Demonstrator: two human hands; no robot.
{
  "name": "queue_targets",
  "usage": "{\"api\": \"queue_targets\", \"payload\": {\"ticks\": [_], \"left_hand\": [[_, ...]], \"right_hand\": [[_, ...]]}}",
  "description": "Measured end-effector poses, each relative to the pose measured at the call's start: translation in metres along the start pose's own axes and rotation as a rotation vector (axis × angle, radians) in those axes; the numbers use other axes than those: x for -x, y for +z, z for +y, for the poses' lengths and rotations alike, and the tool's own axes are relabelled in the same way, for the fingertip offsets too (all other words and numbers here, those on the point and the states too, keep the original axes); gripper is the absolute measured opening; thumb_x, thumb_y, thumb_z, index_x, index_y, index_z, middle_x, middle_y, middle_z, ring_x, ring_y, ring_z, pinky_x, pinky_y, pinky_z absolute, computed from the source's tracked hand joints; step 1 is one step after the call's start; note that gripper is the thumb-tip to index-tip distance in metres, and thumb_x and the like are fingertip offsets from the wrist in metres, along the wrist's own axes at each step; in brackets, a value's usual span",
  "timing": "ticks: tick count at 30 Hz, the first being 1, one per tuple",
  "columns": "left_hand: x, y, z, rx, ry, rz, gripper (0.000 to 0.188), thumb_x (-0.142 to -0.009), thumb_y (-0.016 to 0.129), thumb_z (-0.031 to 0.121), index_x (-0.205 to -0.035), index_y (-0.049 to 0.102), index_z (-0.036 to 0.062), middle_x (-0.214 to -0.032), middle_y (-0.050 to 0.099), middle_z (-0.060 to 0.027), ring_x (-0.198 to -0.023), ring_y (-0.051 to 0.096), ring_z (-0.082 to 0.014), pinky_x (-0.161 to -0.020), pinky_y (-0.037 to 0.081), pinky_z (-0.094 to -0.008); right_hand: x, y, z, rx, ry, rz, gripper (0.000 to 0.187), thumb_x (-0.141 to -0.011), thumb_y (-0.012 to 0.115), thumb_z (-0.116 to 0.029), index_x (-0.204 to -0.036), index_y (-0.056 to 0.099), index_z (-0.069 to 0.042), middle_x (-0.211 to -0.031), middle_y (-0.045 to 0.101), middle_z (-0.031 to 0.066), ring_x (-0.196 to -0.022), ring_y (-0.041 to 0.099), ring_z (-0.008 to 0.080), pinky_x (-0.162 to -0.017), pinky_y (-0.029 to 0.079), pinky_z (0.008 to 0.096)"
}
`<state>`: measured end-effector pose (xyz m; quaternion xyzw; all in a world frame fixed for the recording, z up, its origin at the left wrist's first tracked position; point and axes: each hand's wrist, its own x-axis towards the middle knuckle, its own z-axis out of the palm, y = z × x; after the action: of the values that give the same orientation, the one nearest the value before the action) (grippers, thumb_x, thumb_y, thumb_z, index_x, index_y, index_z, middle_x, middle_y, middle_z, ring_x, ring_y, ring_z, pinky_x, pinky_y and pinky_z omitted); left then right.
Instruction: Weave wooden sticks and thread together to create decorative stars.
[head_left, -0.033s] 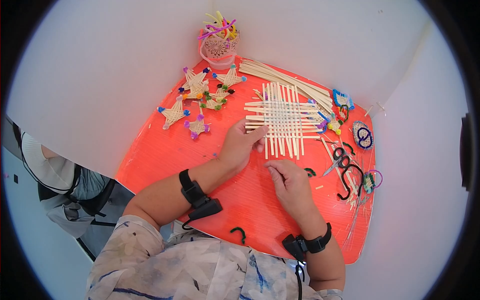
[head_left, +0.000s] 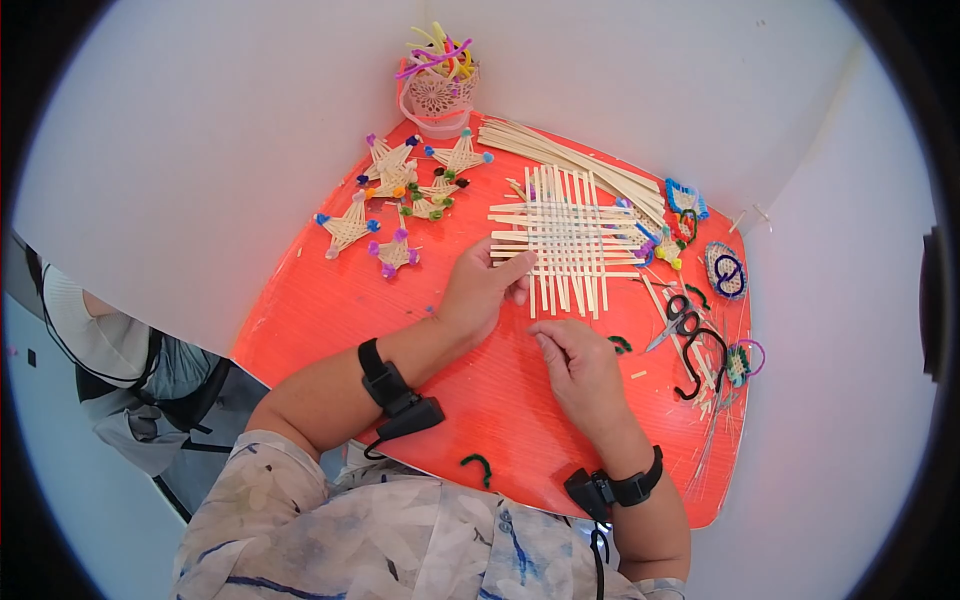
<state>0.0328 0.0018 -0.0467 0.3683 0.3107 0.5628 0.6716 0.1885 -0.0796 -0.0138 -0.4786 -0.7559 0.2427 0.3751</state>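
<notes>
Just on the wearer's side of the woven lattice [head_left: 567, 238], a person's right hand [head_left: 585, 365] hovers with its fingertips beside the near ends of the strips. From those fingertips, the lattice lies straight ahead and slightly to the right. It is a roughly square mesh of pale, flat strips, so neither direction is clearly the longer. One set of strips runs away from the wearer, the other from side to side, and loose ends stick out on all four sides.

The left hand [head_left: 480, 290] is the nearer one, in contact at the lattice's left edge, toward its near corner. Its thumb lies on top of the strip ends and its fingers curl under, pinching them. The right hand's fingers are bent inward, with a narrow gap at most between thumb and forefinger; whether they pinch something thin, or touch a strip end, I cannot tell.

Beyond the lattice lies a bundle of loose strips [head_left: 580, 165]. To its left are star shapes [head_left: 348, 228] with coloured tips. To its right, toward the wearer, are black-handled scissors [head_left: 670, 328]. Beneath it is a red table [head_left: 330, 300].
</notes>
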Motion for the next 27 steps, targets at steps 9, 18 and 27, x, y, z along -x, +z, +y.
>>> {"api": "queue_targets", "payload": {"ticks": [9, 18, 27], "left_hand": [[0.004, 0.004, 0.007, -0.414, 0.071, -0.084, 0.015, -0.089, 0.063, 0.008, -0.102, 0.06, 0.0009, -0.077, 0.062, -0.0007, -0.054, 0.05, -0.0044, -0.047, 0.041, -0.0208], [0.009, 0.006, 0.02, -0.596, -0.099, -0.396, 0.013, -0.085, 0.067, 0.01, -0.094, 0.065, 0.0017, -0.069, 0.061, 0.0013, -0.053, 0.051, -0.0038, -0.048, 0.042, -0.0224], [0.009, 0.004, 0.028, -0.721, -0.19, -0.562, 0.017, -0.084, 0.071, 0.011, -0.098, 0.068, 0.0033, -0.077, 0.066, 0.0014, -0.062, 0.056, -0.0022, -0.053, 0.044, -0.0196]], "right_hand": [[0.0, -0.015, -0.004, 0.018, 0.026, 0.085, 0.009, -0.085, 0.063, -0.004, -0.093, 0.065, -0.001, -0.08, 0.061, 0.0145, -0.067, 0.061, 0.0269, -0.061, 0.048, 0.0328], [-0.004, -0.069, -0.001, 0.316, -0.042, 0.297, 0.012, -0.078, 0.07, -0.001, -0.089, 0.066, -0.002, -0.073, 0.057, 0.0082, -0.059, 0.055, 0.0181, -0.054, 0.043, 0.0298], [-0.002, -0.088, 0.009, 0.19, -0.001, 0.459, 0.011, -0.077, 0.07, 0.001, -0.087, 0.066, -0.002, -0.07, 0.053, 0.0045, -0.055, 0.041, 0.0102, -0.05, 0.033, 0.0262]]}}
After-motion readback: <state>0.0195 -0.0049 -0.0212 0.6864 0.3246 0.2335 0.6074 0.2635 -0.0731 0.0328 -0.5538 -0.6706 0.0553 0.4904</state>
